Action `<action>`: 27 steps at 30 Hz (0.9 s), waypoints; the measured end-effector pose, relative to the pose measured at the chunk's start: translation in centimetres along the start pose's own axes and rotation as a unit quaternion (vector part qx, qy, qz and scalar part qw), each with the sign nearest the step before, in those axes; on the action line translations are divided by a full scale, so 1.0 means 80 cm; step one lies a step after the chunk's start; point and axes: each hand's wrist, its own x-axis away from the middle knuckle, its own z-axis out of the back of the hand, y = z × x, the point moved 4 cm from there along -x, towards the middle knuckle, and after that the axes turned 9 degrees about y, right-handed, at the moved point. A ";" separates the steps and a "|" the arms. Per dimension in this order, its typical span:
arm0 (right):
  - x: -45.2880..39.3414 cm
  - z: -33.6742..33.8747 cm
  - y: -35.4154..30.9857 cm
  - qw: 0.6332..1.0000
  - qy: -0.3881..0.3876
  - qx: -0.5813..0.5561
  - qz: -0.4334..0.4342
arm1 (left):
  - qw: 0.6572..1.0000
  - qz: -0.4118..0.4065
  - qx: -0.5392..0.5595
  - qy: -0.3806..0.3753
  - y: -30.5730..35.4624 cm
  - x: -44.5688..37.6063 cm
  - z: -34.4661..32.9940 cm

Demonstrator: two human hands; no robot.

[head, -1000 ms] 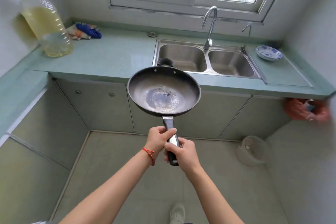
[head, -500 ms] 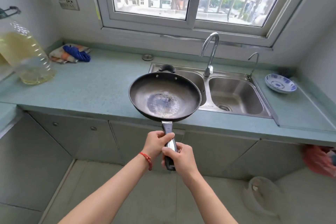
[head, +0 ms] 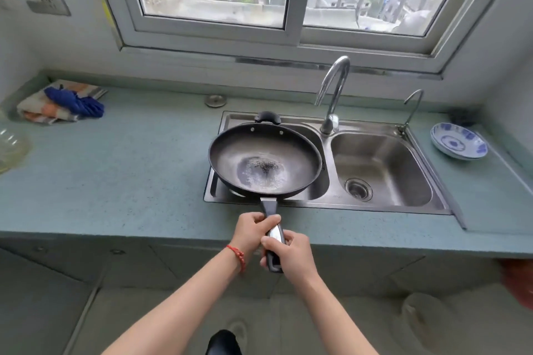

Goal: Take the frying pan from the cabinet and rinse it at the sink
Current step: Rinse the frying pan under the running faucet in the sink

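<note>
**Pan Reached the Sink, Rinse Not Yet Begun**

At the far left, a folded cloth [head: 59, 102] lay on the green counter [head: 129, 170], well apart from the work. Moving right, the frying pan [head: 264, 161] hung over the left basin of the steel sink [head: 383, 170], level, its small helper handle at the far rim, a pale worn patch and dark specks on its floor. Both hands gripped its long handle: the left hand [head: 250, 232], a red bracelet at the wrist, was clenched nearer the pan, and the right hand [head: 291, 255] was wrapped around the handle's end. Behind and to the right stood the tall faucet [head: 331, 95], with no water visible from it. Farther right, a blue-patterned dish [head: 458, 141] sat on the counter.

By this showing, fetching from the cabinet was done; opening the tap and rinsing remained.
</note>
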 end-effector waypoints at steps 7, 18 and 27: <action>-0.054 -0.007 -0.014 0.999 0.028 0.001 -0.024 | 0.999 0.034 0.009 -0.037 0.004 -0.058 -0.016; -0.077 0.008 -0.003 0.999 0.018 0.016 -0.038 | 0.999 0.034 -0.012 -0.040 -0.006 -0.073 -0.033; -0.068 0.018 -0.004 0.998 -0.004 0.006 -0.059 | 0.997 0.072 0.015 -0.010 -0.019 -0.060 -0.040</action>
